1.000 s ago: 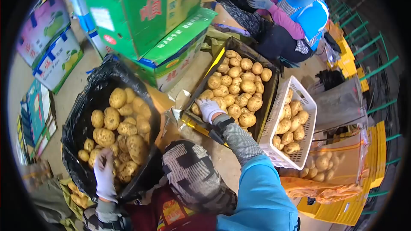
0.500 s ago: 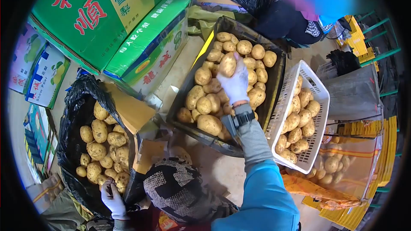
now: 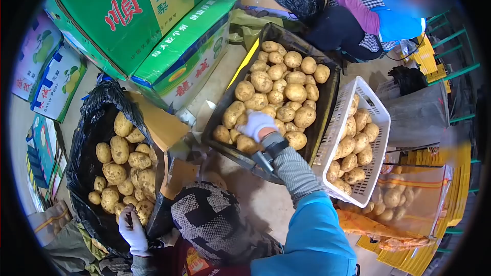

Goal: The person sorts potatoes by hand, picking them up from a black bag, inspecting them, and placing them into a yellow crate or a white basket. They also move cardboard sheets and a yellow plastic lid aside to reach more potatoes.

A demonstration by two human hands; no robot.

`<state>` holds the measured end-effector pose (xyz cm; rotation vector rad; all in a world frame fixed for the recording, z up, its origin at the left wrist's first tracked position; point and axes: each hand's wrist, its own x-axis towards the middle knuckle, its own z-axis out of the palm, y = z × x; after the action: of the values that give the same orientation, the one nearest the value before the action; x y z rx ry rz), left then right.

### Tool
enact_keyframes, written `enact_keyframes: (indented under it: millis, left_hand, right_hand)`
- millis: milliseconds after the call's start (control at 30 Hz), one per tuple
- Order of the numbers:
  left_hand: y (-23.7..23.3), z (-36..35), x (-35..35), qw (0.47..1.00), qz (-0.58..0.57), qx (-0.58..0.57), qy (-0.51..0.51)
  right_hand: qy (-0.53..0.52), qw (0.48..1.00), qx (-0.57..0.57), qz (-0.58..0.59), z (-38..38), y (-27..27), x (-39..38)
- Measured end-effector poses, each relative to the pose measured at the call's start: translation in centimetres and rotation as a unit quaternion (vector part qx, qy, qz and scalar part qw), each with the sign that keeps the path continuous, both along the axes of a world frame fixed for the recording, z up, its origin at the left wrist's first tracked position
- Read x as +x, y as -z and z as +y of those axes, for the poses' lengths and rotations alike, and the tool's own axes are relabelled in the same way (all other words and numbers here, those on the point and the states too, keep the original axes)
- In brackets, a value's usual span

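My right hand (image 3: 257, 125), in a white glove, is down among the potatoes (image 3: 295, 92) in a dark crate (image 3: 327, 107). Its fingers are curled around a potato mostly hidden under the glove. My left hand (image 3: 134, 233), also gloved, is at the near end of a box lined with a black plastic bag (image 3: 84, 148). Its fingers are pinched by the potatoes (image 3: 119, 150) there, with a small dark patch at the fingertips that I cannot make out. Right of the crate, a white slotted basket (image 3: 379, 135) holds more potatoes (image 3: 357, 145).
Green fruit cartons (image 3: 130, 25) are stacked at upper left. A co-worker in a blue vest (image 3: 376, 0) sits at the far side. A clear bag of potatoes (image 3: 393, 197) and yellow crates (image 3: 458, 184) are on the right. A patterned cloth (image 3: 207, 220) is close to me.
My right hand has moved down toward me in the crate; the potato it held up is no longer raised. My left hand has shifted slightly. The co-worker's gloved hand has come into view.
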<state>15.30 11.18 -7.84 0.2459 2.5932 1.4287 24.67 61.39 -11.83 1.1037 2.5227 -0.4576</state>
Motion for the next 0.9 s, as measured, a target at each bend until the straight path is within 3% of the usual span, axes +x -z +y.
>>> enact_keyframes:
  millis: [33, 133, 233, 300, 367, 433, 467, 600, 667, 767, 800, 833, 867, 900]
  left_hand:
    - [0.2, 0.0, -0.1, 1.000, -0.003, 0.015, -0.001]
    - [0.2, 0.0, -0.1, 1.000, -0.005, 0.030, 0.008]
    - [0.4, 0.0, -0.1, 0.999, 0.025, 0.034, 0.010]
    - [-0.1, 0.0, 0.1, 0.999, 0.019, 0.031, 0.008]
    - [-0.4, 0.7, -0.1, 0.998, -0.009, 0.067, 0.005]
    - [-0.9, 0.8, -0.3, 0.990, -0.060, 0.131, 0.007]
    - [-1.1, 0.0, -1.0, 0.993, -0.070, 0.090, 0.040]
    - [-2.6, -2.6, -4.8, 0.989, -0.048, 0.138, 0.027]
    - [-6.5, -3.1, -6.4, 0.982, 0.003, 0.188, 0.013]
    - [-9.7, -6.5, -9.6, 0.971, 0.169, 0.140, -0.093]
    - [-11.0, -7.3, -10.1, 0.958, 0.121, 0.206, -0.156]
    - [-13.3, -7.6, -9.9, 0.952, 0.088, 0.219, -0.194]
    - [-12.3, -9.0, -11.1, 0.936, 0.101, 0.280, -0.190]
    - [-13.5, -9.1, -11.1, 0.912, 0.037, 0.330, -0.241]
  right_hand:
    - [-0.023, 0.998, 0.053, 0.001, -1.3, 1.8, 0.2]
    - [0.018, 0.999, 0.008, 0.038, -1.8, 1.7, 0.2]
    - [-0.066, 0.979, -0.028, 0.189, -4.0, 1.4, 1.3]
    - [-0.101, 0.989, -0.049, 0.092, -5.8, 3.4, 1.7]
    - [-0.095, 0.988, -0.061, 0.106, -5.7, 3.3, 1.7]
    - [-0.034, 0.996, -0.073, 0.034, -6.2, 1.1, 0.7]
    - [-0.002, 0.997, -0.078, 0.001, -6.4, 0.1, 0.1]
    - [0.033, 0.995, -0.092, 0.011, -5.7, 2.3, 0.9]
    - [0.038, 0.996, -0.080, 0.019, -4.3, 3.1, 2.0]
    - [0.079, 0.979, -0.062, 0.176, -3.0, -1.9, 1.7]
    - [0.062, 0.966, -0.117, 0.222, -1.6, -2.5, 0.9]
    - [0.003, 0.966, -0.085, 0.242, -3.1, -6.8, -0.4]
    - [-0.019, 0.952, -0.117, 0.282, -4.2, -9.4, -2.1]
    - [-0.034, 0.935, -0.147, 0.320, -5.6, -11.7, -3.7]
